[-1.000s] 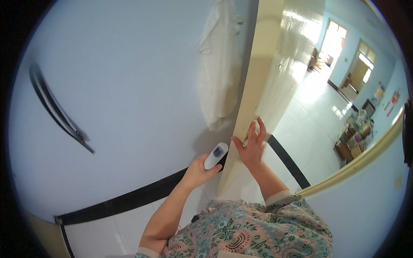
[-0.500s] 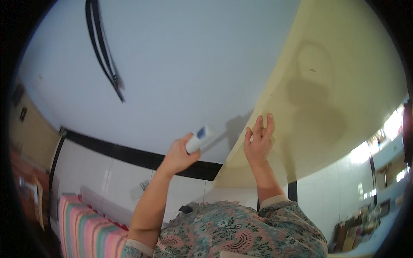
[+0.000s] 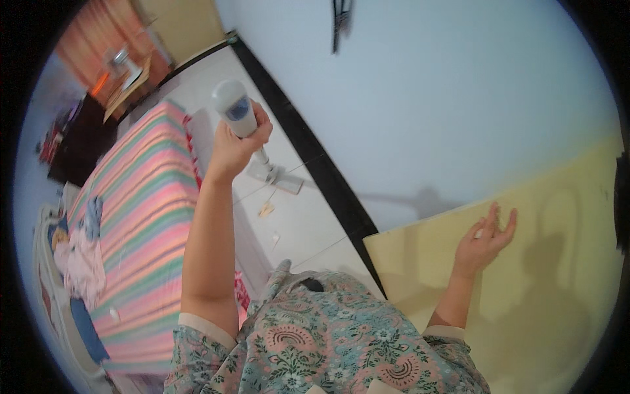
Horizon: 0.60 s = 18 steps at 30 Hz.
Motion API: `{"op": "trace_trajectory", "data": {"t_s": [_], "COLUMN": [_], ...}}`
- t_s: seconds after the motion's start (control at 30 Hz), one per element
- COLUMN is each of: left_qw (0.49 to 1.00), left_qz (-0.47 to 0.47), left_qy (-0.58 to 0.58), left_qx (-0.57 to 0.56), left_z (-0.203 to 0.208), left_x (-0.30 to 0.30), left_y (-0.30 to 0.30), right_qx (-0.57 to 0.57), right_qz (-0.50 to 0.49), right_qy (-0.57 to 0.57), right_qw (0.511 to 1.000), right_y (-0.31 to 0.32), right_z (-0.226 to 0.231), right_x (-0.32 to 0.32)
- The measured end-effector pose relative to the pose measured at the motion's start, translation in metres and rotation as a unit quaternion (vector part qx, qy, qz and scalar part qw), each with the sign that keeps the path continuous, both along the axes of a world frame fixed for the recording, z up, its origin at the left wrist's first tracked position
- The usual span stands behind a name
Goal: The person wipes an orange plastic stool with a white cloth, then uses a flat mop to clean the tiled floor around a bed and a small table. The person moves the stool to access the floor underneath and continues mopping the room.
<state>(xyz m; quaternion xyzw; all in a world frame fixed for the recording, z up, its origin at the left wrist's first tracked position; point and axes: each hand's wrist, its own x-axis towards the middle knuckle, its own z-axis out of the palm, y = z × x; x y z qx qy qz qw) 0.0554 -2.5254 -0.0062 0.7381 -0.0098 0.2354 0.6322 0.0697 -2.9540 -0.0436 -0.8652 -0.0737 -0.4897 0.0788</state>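
Observation:
My left hand [image 3: 239,144] is wrapped round the white handle [image 3: 230,105] of a long-handled flat mop, which has a blue part near its top. Below that hand, the mop's thin pole runs down to a flat rectangular head [image 3: 289,182] on the white tiled floor. A few small scraps [image 3: 266,209] lie on the tiles close to the head. My right hand [image 3: 479,246] is held out at the right with its fingers spread and nothing in it. It is in front of a pale yellow panel [image 3: 446,230]; whether the fingertips touch it, I cannot tell.
A bed with a striped cover [image 3: 147,217] fills the left side, with clothes [image 3: 82,262] on it. Beyond it stand a dark cabinet [image 3: 82,141] and a small table [image 3: 128,88]. A black skirting band [image 3: 289,125] edges the pale blue wall [image 3: 459,98].
The view has swung left, bringing the bed and the floor into sight. My left hand has moved up and left with the mop handle. My right hand stays spread by the yellow panel.

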Motion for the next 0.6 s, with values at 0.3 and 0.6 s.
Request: {"op": "trace_trajectory", "data": {"t_s": [0.3,0.6], "left_qw": [0.994,0.995], "left_qz": [0.081,0.095], "left_qy": [-0.071,-0.006], "left_qx": [-0.022,0.017], "left_z": [-0.029,-0.091], "left_x": [-0.119,-0.265], "left_y": [0.049,0.015], "right_qx": [0.029,-0.038], "right_qz": [0.079,0.454], "right_qy": [0.070,0.459], "right_qw": [0.994,0.763], "right_y": [0.011,0.202], "right_z": [-0.029,-0.160], "right_x": [0.013,-0.048]}}
